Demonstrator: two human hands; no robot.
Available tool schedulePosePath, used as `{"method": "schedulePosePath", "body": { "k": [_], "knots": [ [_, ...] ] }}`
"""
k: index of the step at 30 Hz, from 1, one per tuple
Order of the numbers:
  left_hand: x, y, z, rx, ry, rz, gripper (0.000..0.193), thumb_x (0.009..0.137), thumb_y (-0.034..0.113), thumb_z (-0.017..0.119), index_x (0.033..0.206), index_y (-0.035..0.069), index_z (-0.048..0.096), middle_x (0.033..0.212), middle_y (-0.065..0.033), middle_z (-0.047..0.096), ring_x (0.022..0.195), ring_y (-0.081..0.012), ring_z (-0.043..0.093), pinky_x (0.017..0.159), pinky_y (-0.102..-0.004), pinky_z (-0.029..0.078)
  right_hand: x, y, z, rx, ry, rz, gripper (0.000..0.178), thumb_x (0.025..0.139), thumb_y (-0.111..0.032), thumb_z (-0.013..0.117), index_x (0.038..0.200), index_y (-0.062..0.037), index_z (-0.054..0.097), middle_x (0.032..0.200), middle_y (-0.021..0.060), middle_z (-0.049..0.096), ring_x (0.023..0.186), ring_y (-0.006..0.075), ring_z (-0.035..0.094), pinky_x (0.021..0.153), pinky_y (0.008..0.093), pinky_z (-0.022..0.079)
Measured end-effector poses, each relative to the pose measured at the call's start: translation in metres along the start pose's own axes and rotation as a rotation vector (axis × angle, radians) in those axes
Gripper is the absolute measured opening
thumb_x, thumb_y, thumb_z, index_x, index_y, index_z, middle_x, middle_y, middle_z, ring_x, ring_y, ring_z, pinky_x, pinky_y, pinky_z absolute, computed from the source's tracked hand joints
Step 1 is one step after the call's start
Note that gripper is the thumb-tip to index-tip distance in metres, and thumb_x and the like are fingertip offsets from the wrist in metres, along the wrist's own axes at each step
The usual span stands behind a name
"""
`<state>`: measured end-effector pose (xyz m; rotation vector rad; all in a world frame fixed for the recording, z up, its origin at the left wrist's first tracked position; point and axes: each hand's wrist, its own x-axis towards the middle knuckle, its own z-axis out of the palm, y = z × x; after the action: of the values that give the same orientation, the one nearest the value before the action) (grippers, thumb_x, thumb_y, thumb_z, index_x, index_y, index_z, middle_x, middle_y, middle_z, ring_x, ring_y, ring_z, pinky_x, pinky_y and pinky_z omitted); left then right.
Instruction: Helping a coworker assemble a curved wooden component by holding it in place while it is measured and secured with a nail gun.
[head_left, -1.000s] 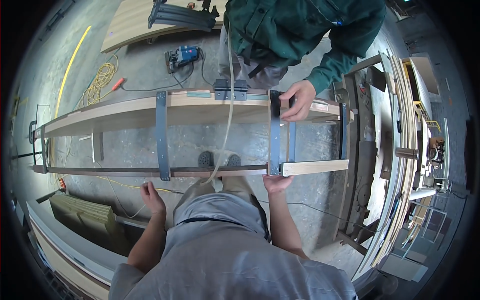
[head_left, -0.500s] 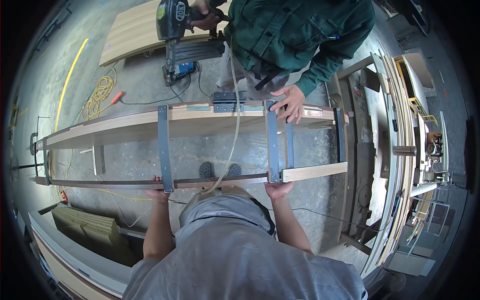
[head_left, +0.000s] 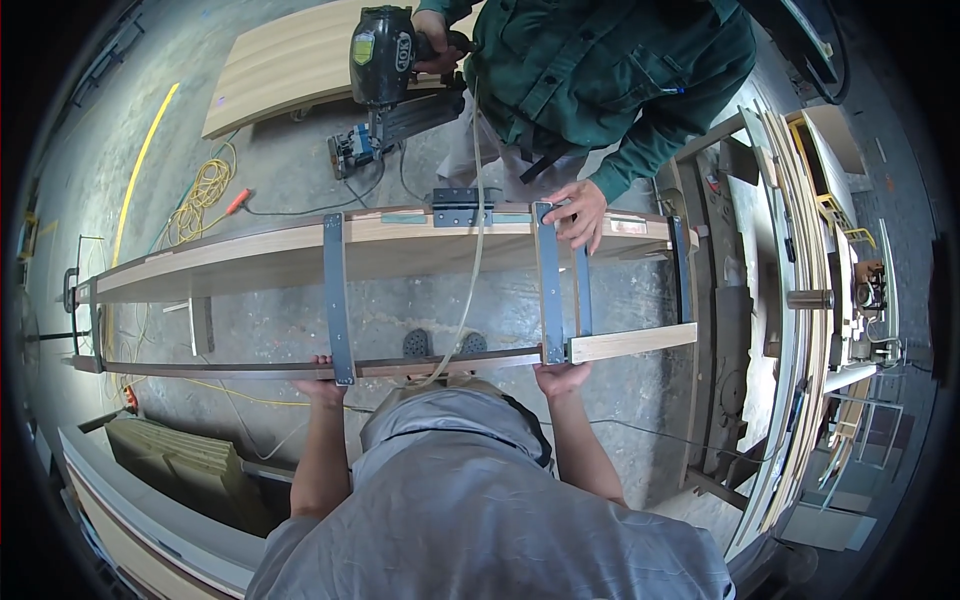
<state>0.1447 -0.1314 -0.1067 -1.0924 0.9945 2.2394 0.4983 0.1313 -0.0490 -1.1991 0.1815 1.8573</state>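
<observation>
Lettering point(head_left: 404, 52) in pale characters, ringed by an oval, marks the black nail gun point(head_left: 378, 85) that a co-worker's hand point(head_left: 436, 48) holds; a yellow-green sticker point(head_left: 364, 48) sits beside it. Below, the person's left hand point(head_left: 319, 384) is clasped on the long dark rail point(head_left: 430, 367), just left of the left metal strap point(head_left: 339, 300), fingertips showing over the top edge. The right hand point(head_left: 563, 378) is cupped beneath the near end of the right metal strap point(head_left: 549, 290); I cannot tell whether its hidden fingers close on anything. Both forearms reach forward, roughly parallel. Narrow and brown, the rail lies crosswise before the waist. Flat, blue-grey and dotted with screws, the straps span from it to a wood-grained panel point(head_left: 240, 245) bearing a grey metal hinge point(head_left: 462, 208). A blond wood block point(head_left: 635, 343) extends rightward near the right hand. The co-worker's other hand point(head_left: 582, 213) touches the right metal strap's far end.
</observation>
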Motion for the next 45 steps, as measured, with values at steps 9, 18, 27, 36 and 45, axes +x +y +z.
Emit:
{"method": "schedulePosePath", "body": {
  "k": [9,18,27,36,45],
  "knots": [
    [0.003,0.003,-0.006,-0.002,-0.049,-0.014,0.067,0.081,0.072,0.032,0.075,0.006,0.045,0.063,-0.0072,0.049,0.055,-0.0213,0.051,0.057,-0.0365,0.053,0.002,0.002,-0.002,-0.003,0.014,0.014,0.058,0.080,-0.065,0.040,0.108,-0.0179,0.060,0.096,0.0075,0.063,0.085,0.0277,0.058,0.079,0.0445,0.046],
    [0.000,0.001,-0.006,-0.018,-0.050,-0.012,0.057,0.081,0.063,0.044,0.077,0.007,0.046,0.063,-0.0068,0.053,0.057,-0.0222,0.056,0.061,-0.0403,0.055,0.009,0.002,-0.010,-0.086,-0.010,0.001,0.058,0.075,-0.069,0.043,0.109,-0.0249,0.060,0.103,-0.0006,0.062,0.088,0.0183,0.056,0.071,0.0329,0.041],
    [0.005,0.001,-0.008,-0.018,-0.051,-0.019,0.058,0.080,0.064,0.043,0.077,0.006,0.046,0.063,-0.0074,0.053,0.058,-0.0224,0.055,0.059,-0.0400,0.054,0.006,0.002,-0.007,-0.060,0.000,0.002,0.066,0.076,-0.070,0.042,0.118,-0.0211,0.058,0.115,0.0020,0.060,0.104,0.0235,0.057,0.088,0.0403,0.044],
    [0.004,0.002,-0.007,-0.017,0.003,-0.033,0.073,0.077,0.079,0.031,0.074,0.007,0.045,0.060,-0.0068,0.049,0.055,-0.0227,0.051,0.057,-0.0385,0.051,0.001,0.001,0.001,0.000,-0.003,0.016,0.058,0.081,-0.066,0.039,0.108,-0.0203,0.061,0.098,0.0050,0.064,0.086,0.0264,0.060,0.076,0.0433,0.048],
    [0.002,0.001,-0.007,-0.009,-0.005,-0.005,0.061,0.080,0.068,0.039,0.077,0.007,0.043,0.064,-0.0068,0.049,0.056,-0.0214,0.051,0.056,-0.0378,0.052,0.004,0.000,-0.003,-0.005,0.002,0.012,0.059,0.082,-0.067,0.036,0.110,-0.0204,0.061,0.098,0.0047,0.065,0.086,0.0265,0.060,0.076,0.0437,0.048]
  ]
}}
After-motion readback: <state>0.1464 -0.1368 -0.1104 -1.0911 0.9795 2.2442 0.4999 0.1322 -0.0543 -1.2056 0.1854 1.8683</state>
